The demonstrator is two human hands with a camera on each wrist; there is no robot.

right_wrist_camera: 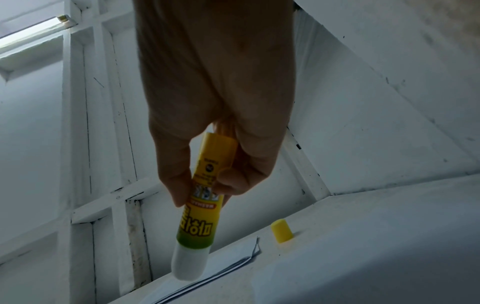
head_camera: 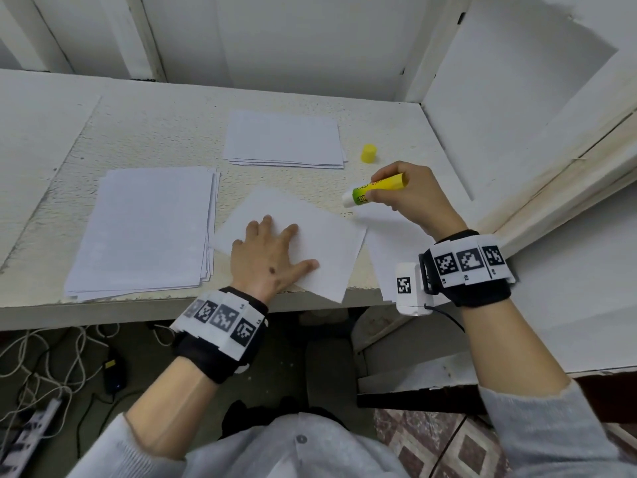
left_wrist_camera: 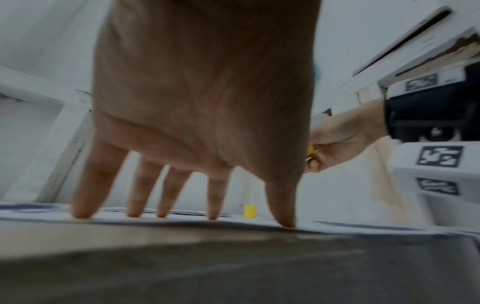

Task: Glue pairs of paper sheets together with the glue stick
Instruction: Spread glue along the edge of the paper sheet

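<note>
we see the right hand (head_camera: 410, 194) gripping the uncapped glue stick (head_camera: 375, 189) by its yellow barrel, white tip pointing down-left past the fingers, above the table (head_camera: 165, 132). the left hand (head_camera: 272, 257) lies flat, fingers spread, pressing a paper sheet (head_camera: 331, 250). the yellow cap (head_camera: 368, 153) stands beside 1 paper stack (head_camera: 284, 138).

A white, rough-surfaced table (head_camera: 144, 132) is carrying everything here. A thick stack of white paper (head_camera: 144, 229) is lying near its front edge on the left, a thinner stack (head_camera: 282, 138) is sitting further back toward the middle, and a small yellow cap (head_camera: 368, 153) is standing upright just right of that thinner stack. A tilted single sheet (head_camera: 327, 243) is lying at the front edge with one corner hanging over it, while another sheet (head_camera: 386, 246) is lying just beside it on the right, also overhanging the front edge.
</note>
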